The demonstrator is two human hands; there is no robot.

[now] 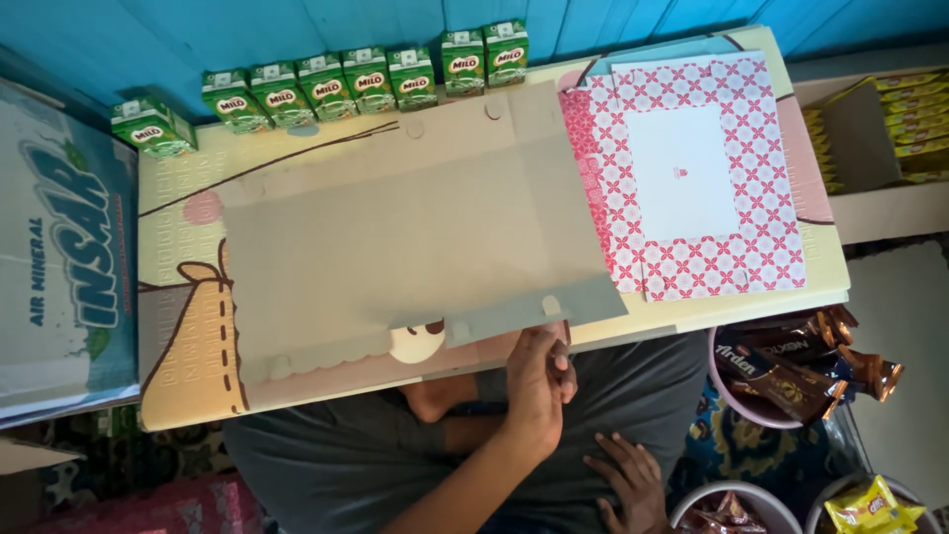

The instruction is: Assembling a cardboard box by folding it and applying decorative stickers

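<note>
A large flat grey cardboard sheet lies unfolded across a low table that has a cartoon-printed top. My left hand reaches up from my lap and pinches the sheet's near edge by a small flap. My right hand rests flat on the dark grey cloth over my lap, holding nothing. To the right of the grey sheet and partly under it lies a flat red-and-white patterned box blank with a plain white middle.
Several small green drink cartons stand in a row along the table's far edge. A big printed cardboard box stands at the left. Bowls of wrapped snacks sit at the lower right, and a shelf holds yellow packets.
</note>
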